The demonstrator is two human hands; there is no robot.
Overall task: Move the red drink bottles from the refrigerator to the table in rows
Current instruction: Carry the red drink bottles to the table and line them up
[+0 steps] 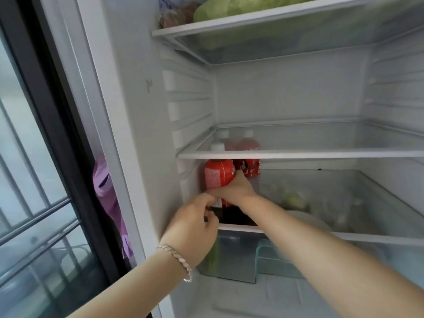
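Several red drink bottles with white caps stand at the left end of a refrigerator shelf (298,235), under a glass shelf (298,154). My right hand (234,189) is wrapped around the middle of the front red bottle (218,175). My left hand (195,223), with a bracelet on the wrist, has its fingers curled on the dark lower part of the same bottle. Two more red bottles (251,168) stand behind it by the back wall, their caps visible through the glass. My hands hide the front bottle's base.
A green cabbage (241,5) lies on the top shelf. A clear drawer (344,203) with vegetables sits to the right of the bottles, and a teal container (275,260) stands below. Left of the refrigerator are a purple cloth (105,191) and a dark-framed window (34,180).
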